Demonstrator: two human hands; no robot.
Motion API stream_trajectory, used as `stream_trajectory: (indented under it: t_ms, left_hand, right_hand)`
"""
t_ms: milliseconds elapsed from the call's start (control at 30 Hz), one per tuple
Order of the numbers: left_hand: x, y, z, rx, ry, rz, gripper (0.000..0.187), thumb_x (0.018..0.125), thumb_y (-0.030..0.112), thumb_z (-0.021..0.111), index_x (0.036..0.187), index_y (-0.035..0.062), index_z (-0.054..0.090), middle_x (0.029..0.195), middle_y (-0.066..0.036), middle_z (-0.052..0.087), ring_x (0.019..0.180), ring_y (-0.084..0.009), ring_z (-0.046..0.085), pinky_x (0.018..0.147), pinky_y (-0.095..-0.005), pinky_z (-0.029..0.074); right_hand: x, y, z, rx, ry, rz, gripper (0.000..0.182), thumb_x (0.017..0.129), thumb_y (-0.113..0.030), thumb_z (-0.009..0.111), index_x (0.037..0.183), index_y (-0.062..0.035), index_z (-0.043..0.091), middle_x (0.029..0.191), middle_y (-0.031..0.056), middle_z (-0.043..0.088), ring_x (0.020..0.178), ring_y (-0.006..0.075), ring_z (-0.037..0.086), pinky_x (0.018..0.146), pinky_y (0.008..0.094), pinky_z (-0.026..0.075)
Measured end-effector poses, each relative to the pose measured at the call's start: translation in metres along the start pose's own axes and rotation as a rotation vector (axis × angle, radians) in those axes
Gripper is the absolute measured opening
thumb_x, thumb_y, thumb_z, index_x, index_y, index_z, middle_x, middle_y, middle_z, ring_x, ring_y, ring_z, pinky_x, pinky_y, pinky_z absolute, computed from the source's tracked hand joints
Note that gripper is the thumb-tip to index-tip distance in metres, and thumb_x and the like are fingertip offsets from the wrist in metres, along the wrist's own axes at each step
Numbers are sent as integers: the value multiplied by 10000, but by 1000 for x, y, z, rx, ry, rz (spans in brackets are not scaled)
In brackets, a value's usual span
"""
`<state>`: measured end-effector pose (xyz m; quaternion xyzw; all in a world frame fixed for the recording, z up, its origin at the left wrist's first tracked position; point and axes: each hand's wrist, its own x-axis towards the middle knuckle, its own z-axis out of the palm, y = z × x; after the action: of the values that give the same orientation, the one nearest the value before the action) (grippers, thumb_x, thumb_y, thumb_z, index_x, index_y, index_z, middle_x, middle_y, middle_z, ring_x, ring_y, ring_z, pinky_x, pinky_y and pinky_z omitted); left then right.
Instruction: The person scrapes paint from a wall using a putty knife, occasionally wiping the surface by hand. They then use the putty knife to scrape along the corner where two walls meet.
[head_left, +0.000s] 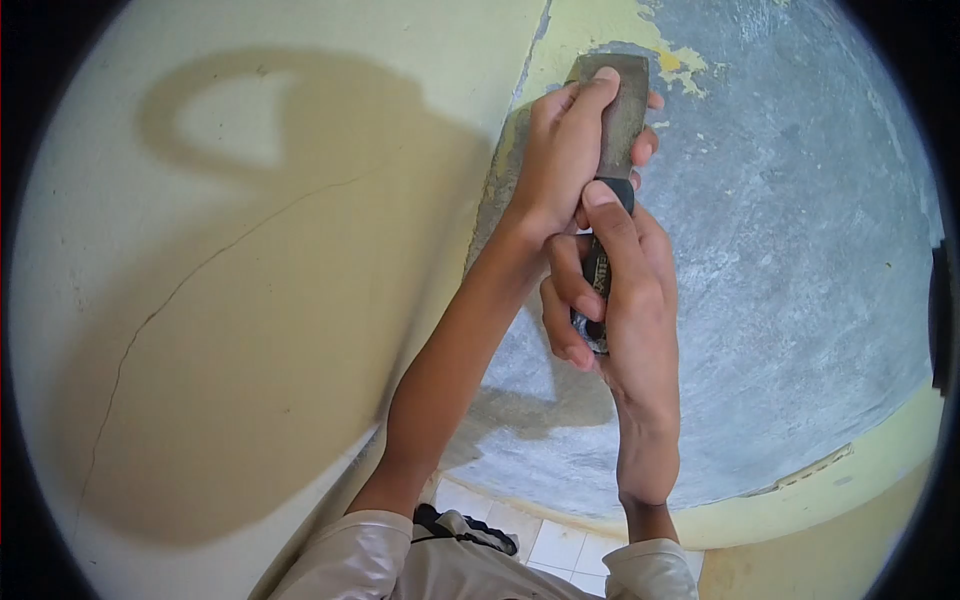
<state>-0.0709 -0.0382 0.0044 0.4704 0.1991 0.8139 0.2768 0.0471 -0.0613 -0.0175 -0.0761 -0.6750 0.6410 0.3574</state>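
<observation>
A broad-bladed putty knife (624, 125) stands nearly upright in front of the wall, its blade uppermost and its dark, lettered handle below. The left hand (562, 155) is on the blade: the thumb lies along the near face, the fingers pass behind, and some fingertips show past the right edge. The right hand (636, 275) holds the handle, with the thumb up by the neck and the fingers curled around the grip. Whether the blade's top edge touches the wall, I cannot tell.

Behind the putty knife and off to its right spreads a bare grey patch (790, 240). Flaking yellow paint (685, 68) borders it just beside the blade's upper right. To the knife's left is a cream wall surface (400, 40) with a long, thin crack (150, 318) and a large shadow (290, 370). Well below the knife are two pale sleeves (355, 555), white floor tiles (557, 546), and between the sleeves a black item (490, 535) too unclear to name.
</observation>
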Motion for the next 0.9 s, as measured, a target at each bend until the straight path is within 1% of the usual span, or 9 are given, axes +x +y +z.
stream_trajectory:
  t_ms: [100, 133, 233, 400, 500, 567, 633, 767, 900]
  left_hand:
    - [-12, -11, 2, -33, 25, -31, 409, 996, 358, 408, 949, 13, 623, 592, -51, 557, 458, -77, 475, 430, -235, 400]
    - [-18, -15, 5, -8, 69, -37, 408, 993, 364, 415, 948, 16, 625, 595, -48, 554, 454, -80, 473, 422, -235, 398]
    - [-9, -12, -1, 4, 48, -15, 405, 991, 363, 419, 943, 18, 625, 602, -46, 558, 452, -81, 474, 413, -235, 392]
    - [-4, -8, -1, -14, 37, 9, 402, 991, 363, 428, 938, 17, 627, 590, -43, 564, 453, -80, 479, 408, -228, 384]
    - [-11, -16, -2, 15, 33, -7, 397, 994, 358, 425, 950, 21, 629, 583, -39, 557, 455, -78, 480, 406, -227, 382]
    - [-2, -5, -2, 1, 40, -20, 394, 976, 380, 463, 1040, 13, 593, 580, -22, 479, 489, -90, 423, 453, -253, 385]
    - [1, -1, 0, -10, 26, -20, 397, 976, 382, 464, 1043, 13, 592, 579, -24, 481, 485, -92, 423, 448, -255, 386]
    - [-11, -13, -1, 13, 46, -56, 385, 976, 367, 464, 1048, 11, 593, 573, -20, 469, 474, -93, 414, 441, -254, 384]
    - [0, 2, -2, 17, 56, -38, 392, 978, 373, 454, 1048, 13, 593, 571, -29, 475, 466, -95, 421, 432, -247, 377]
  right_hand:
    - [-6, 0, -1, 10, -47, 11, 293, 1007, -314, 416, 880, -51, 437, 471, -8, 305, 275, 104, 309, 273, 246, 215]
    - [-11, 5, -4, 1, -48, 23, 295, 1008, -316, 414, 878, -52, 436, 473, -9, 308, 277, 104, 315, 274, 245, 221]
    - [-3, 6, -5, -51, -42, 19, 297, 1009, -315, 408, 871, -53, 430, 475, -8, 317, 279, 104, 326, 276, 242, 234]
    - [-8, 2, -4, 17, -56, 31, 300, 1013, -309, 396, 842, -63, 405, 473, -6, 320, 273, 106, 315, 268, 247, 237]
    - [-3, 8, -4, 4, -47, 37, 298, 1011, -314, 399, 853, -61, 412, 472, -10, 314, 272, 105, 313, 264, 246, 233]
    - [1, 5, -3, 16, -30, 37, 297, 1009, -316, 401, 864, -58, 419, 471, -11, 313, 270, 104, 310, 263, 246, 229]
    - [4, -9, 1, 60, -115, 39, 298, 1008, -322, 402, 879, -55, 429, 467, -10, 309, 266, 105, 306, 261, 246, 226]
    - [-4, 0, -3, 43, -61, 63, 301, 1004, -330, 414, 878, -58, 435, 463, -9, 303, 262, 105, 304, 261, 248, 222]
    - [2, -1, 1, 80, -45, 61, 306, 1001, -336, 424, 882, -55, 444, 457, -9, 303, 257, 105, 304, 260, 245, 223]
